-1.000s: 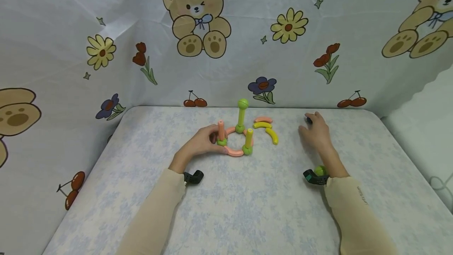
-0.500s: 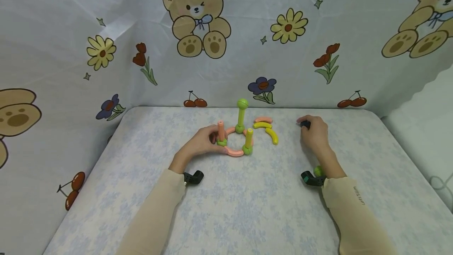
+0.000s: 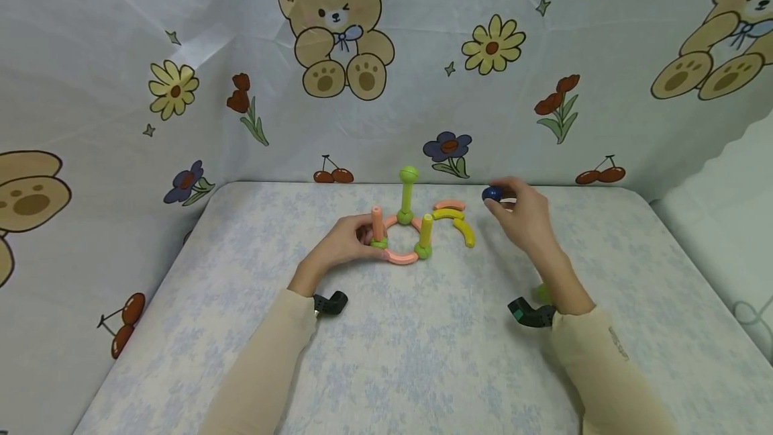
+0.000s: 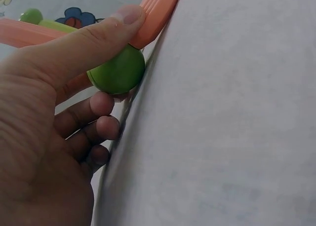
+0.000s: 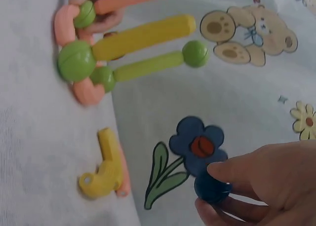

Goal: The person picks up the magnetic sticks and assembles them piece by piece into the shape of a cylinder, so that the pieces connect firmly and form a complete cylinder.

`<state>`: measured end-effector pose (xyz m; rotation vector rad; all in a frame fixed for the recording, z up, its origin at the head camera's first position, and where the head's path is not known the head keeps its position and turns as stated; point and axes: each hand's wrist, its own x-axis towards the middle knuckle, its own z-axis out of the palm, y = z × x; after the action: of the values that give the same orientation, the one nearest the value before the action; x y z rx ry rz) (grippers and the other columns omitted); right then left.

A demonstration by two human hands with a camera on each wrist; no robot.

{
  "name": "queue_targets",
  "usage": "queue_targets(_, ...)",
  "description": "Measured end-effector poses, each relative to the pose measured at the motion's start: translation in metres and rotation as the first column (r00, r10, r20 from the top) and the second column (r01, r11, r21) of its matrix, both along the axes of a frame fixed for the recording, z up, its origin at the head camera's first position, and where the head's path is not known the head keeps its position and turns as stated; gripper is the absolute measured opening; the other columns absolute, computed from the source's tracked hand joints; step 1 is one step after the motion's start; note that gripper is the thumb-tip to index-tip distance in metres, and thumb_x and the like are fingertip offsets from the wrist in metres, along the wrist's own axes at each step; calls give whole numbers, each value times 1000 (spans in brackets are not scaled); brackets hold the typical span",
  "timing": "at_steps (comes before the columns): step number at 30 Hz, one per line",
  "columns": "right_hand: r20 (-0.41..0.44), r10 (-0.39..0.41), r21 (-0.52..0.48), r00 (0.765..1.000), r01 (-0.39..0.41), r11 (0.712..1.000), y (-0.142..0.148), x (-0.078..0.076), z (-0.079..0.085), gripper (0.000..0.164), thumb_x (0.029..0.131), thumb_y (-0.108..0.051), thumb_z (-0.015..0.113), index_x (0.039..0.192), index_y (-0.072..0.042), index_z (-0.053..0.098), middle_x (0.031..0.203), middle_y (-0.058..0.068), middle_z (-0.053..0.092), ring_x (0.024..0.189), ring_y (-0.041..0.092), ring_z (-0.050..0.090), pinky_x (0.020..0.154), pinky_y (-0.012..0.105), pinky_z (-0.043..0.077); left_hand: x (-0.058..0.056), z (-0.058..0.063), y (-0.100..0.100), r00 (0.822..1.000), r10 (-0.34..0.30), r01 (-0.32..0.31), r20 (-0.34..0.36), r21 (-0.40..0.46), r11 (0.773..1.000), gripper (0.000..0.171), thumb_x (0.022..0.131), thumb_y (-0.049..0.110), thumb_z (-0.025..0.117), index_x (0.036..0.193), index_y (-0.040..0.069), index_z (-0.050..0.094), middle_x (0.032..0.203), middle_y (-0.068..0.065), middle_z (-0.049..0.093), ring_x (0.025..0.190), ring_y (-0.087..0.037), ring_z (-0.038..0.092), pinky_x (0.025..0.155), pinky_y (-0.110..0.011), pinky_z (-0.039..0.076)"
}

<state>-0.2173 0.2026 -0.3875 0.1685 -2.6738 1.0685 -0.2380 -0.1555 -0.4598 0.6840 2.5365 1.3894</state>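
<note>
Right hand (image 3: 530, 221) fingers pinch blue ball (image 3: 492, 194), right of 3-post ring frame (image 3: 401, 258); left hand (image 3: 341, 242) fingers grip frame's green joint (image 4: 119, 72). Likely ball-adding step; next probably calls for aligning over 1 bare-topped post (image 3: 426, 231).

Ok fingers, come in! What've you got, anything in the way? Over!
Left fingers gripping frame at a green ball. Right fingers pinching blue ball, apart from frame. Loose curved pieces between, possibly in the way.

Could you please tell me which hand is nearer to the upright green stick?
Left. The left hand grips the pink ring just left of the upright green stick; the right hand holds a blue ball farther to its right.
</note>
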Motion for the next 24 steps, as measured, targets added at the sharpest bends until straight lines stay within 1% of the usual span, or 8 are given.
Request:
queue_targets(4, -31, 49, -45, 998, -50, 998, -20, 12, 15, 37, 102, -11, 71, 137, 0, 61, 129, 21, 68, 121, 38, 66, 101, 50, 57, 0, -1, 0, 1000, 0, 0, 0, 4, 1000, 39, 78, 34, 96, 107, 23, 73, 77, -6, 54, 71, -19, 49, 65, -30, 41)
queue_targets(8, -115, 124, -93, 986, -135, 986, -37, 22, 20, 39, 98, -8, 75, 134, -1, 62, 128, 17, 69, 119, 34, 68, 99, 42, 58, 2, -3, 0, 1000, -5, 5, -5, 14, 1000, 38, 78, 34, 96, 104, 22, 71, 76, -6, 54, 69, -18, 49, 65, -29, 41)
queue_targets(11, -195, 197, -130, 961, -224, 966, -49, 27, 20, 39, 95, -6, 78, 132, -2, 64, 126, 14, 70, 117, 30, 70, 95, 34, 58, 2, -3, 0, 1000, -7, 7, -10, 10, 1000, 38, 78, 34, 96, 103, 22, 71, 75, -5, 54, 69, -16, 49, 64, -29, 41)
queue_targets(14, -268, 264, -151, 926, -311, 938, -60, 31, 19, 39, 93, -3, 80, 130, -3, 66, 125, 11, 71, 115, 27, 71, 94, 30, 58, 1, -3, 0, 1000, -4, 4, -19, 0, 1000, 38, 78, 36, 96, 105, 23, 72, 76, -3, 54, 69, -16, 49, 64, -29, 41)
queue_targets(16, -296, 297, -145, 908, -350, 926, -65, 32, 17, 39, 92, -3, 80, 129, -4, 67, 125, 10, 72, 114, 26, 71, 95, 30, 59, 0, -3, 0, 1000, -1, 1, -23, -6, 1000, 38, 79, 37, 95, 106, 23, 72, 76, -3, 55, 70, -16, 50, 64, -30, 42)
queue_targets(18, -296, 326, -134, 898, -377, 916, -69, 33, 14, 39, 92, -4, 80, 129, -5, 67, 123, 9, 73, 114, 26, 72, 95, 34, 59, 0, -3, 1, 1000, 2, -2, -24, -11, 1000, 38, 79, 38, 95, 106, 24, 73, 77, -3, 55, 70, -16, 50, 65, -30, 42)
queue_targets(19, -286, 336, -128, 897, -383, 915, -70, 33, 12, 39, 92, -5, 81, 129, -5, 67, 122, 8, 73, 113, 26, 73, 95, 35, 60, -1, -2, 1, 1000, 1, -2, -22, -11, 1000, 38, 79, 38, 95, 107, 24, 73, 77, -2, 55, 70, -16, 50, 65, -30, 42)
queue_targets(24, -230, 358, -107, 905, -389, 915, -72, 33, 7, 43, 93, -8, 81, 133, -5, 65, 122, 10, 75, 114, 29, 73, 94, 43, 61, -1, -2, 1, 1000, -5, 5, -17, -7, 1000, 37, 80, 38, 94, 108, 25, 73, 76, -3, 54, 70, -16, 50, 64, -30, 41)
